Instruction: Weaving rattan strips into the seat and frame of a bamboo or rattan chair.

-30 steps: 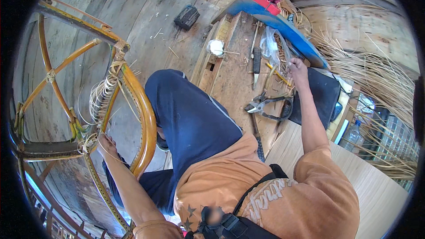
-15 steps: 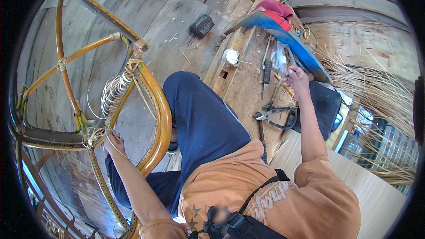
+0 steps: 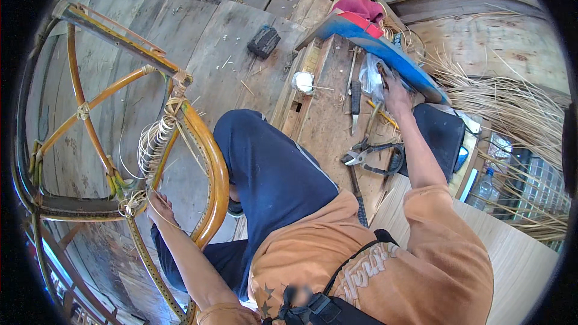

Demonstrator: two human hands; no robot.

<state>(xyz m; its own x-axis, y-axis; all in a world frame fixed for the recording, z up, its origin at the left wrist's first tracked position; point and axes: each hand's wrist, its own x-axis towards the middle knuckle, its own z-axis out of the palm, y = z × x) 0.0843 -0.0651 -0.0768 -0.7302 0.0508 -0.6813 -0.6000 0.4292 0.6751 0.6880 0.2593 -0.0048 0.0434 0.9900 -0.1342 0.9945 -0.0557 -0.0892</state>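
A curved rattan furniture frame (image 3: pixel 215 204) leans at the left beside my bent knee. Pale rattan strand is coiled loosely round one of its bars (image 3: pixel 155 144). My left hand (image 3: pixel 160 209) is closed at the lower wrapped joint (image 3: pixel 132 203), with a thin strand running across it; its fingertips are partly hidden. Over the wooden bench on the right, my right hand (image 3: pixel 395 95) reaches to a clear plastic bag (image 3: pixel 372 78). Its fingers are mostly out of sight there, so I cannot tell what they hold.
On the bench (image 3: pixel 328 108) lie cutting pliers (image 3: pixel 373 157), a dark-handled knife (image 3: pixel 355 99) and a white wrapped lump (image 3: pixel 303 82). Beyond is a blue curved board (image 3: pixel 385 48). A black pouch (image 3: pixel 436 138) and rattan strand bundles (image 3: pixel 500 108) lie right; a dark block (image 3: pixel 264 42) is on the floor.
My right hand has moved forward to the plastic bag, and its fingers have gone from view. My left hand stays at the joint. The whole view has shifted slightly.
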